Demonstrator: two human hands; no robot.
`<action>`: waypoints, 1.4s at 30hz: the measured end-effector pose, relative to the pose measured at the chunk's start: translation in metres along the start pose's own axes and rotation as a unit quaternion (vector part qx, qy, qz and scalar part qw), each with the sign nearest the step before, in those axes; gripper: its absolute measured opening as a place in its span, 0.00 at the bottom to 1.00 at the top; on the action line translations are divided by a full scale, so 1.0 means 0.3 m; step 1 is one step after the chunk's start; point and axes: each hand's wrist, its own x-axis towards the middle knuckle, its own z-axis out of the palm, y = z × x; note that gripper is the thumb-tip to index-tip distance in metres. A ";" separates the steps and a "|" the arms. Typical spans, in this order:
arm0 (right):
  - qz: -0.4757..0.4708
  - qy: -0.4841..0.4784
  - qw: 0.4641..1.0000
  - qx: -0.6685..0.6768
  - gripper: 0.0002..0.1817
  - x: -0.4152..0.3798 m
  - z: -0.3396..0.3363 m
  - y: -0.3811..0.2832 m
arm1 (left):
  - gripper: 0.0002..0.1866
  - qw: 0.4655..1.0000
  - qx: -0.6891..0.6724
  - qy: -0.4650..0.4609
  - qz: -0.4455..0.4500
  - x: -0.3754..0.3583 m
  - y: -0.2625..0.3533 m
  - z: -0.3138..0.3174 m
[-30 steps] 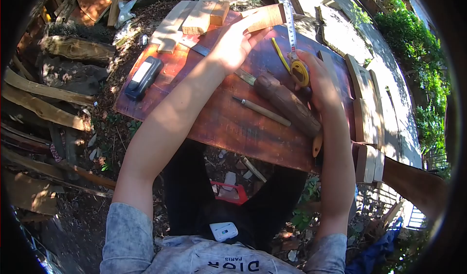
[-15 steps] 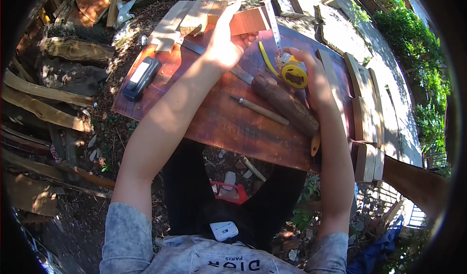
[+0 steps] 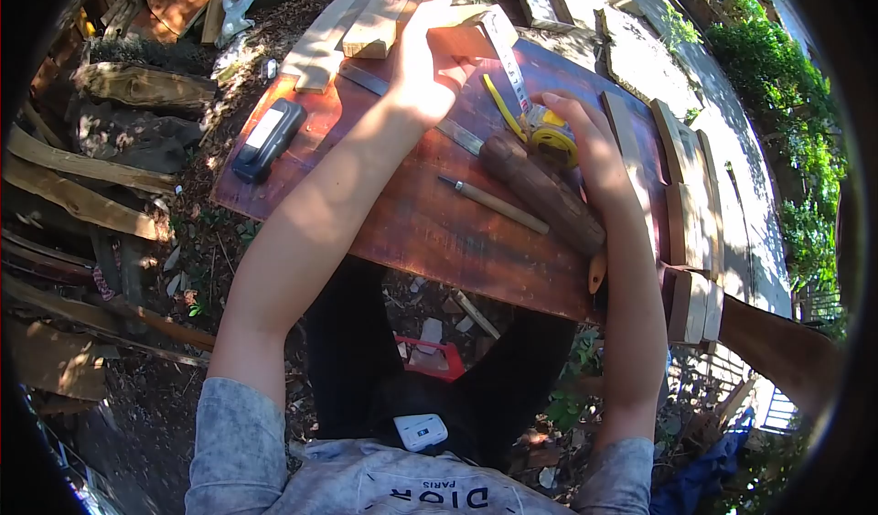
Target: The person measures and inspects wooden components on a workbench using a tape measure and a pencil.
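Note:
My left hand [image 3: 428,71] grips a wooden block [image 3: 457,37] above the far part of the reddish-brown board [image 3: 393,227]. In my right hand [image 3: 581,135] is a yellow tape measure [image 3: 551,138], its white blade [image 3: 506,62] pulled out and reaching the block's right end. A yellow strip [image 3: 501,106] shows beside the tape case. Below lie a thick dark wooden piece [image 3: 544,195] and a thin tool with a wooden handle [image 3: 498,209]. A flat metal strip [image 3: 457,134] runs partly under my left wrist.
At the board's left is a black case with a white label [image 3: 270,140]. Light planks [image 3: 320,48] rest at the far left edge, and more wooden pieces [image 3: 681,195] line the right side. A red plastic object [image 3: 439,359] is on the ground between the legs.
The block in my left hand has turned, showing more of its light upper face. The tape blade's far end has shifted left and down; the tape case has tilted slightly.

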 end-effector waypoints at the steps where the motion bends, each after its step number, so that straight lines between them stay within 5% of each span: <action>1: -0.005 -0.001 1.000 -0.013 0.24 0.004 -0.003 0.004 | 0.22 1.000 -0.004 0.000 -0.013 0.018 -0.004 -0.020; 9: -0.036 0.010 0.997 -0.061 0.25 0.027 -0.015 0.040 | 0.19 0.997 -0.002 0.070 -0.043 0.039 -0.002 -0.017; 15: -0.002 0.026 0.998 -0.048 0.25 0.018 -0.005 0.022 | 0.18 0.997 -0.005 0.013 -0.070 0.064 0.010 -0.070; 18: 0.027 0.049 0.998 -0.040 0.26 0.002 0.009 -0.011 | 0.18 0.999 0.001 -0.022 -0.041 0.121 -0.003 -0.138; 22: 0.033 0.050 0.997 -0.051 0.26 0.003 0.009 -0.013 | 0.16 0.997 0.036 0.065 0.015 0.067 -0.014 -0.064; 27: 0.036 0.048 0.996 -0.061 0.26 0.004 0.009 -0.009 | 0.16 0.995 0.021 -0.090 -0.038 -0.004 0.005 -0.019; 32: -0.019 0.037 0.995 -0.091 0.25 0.017 -0.001 0.023 | 0.17 0.997 0.003 0.058 -0.055 -0.038 0.023 0.035; 42: -0.029 0.087 0.989 -0.112 0.24 0.021 -0.006 0.026 | 0.18 0.996 0.024 0.001 -0.081 0.083 -0.028 -0.099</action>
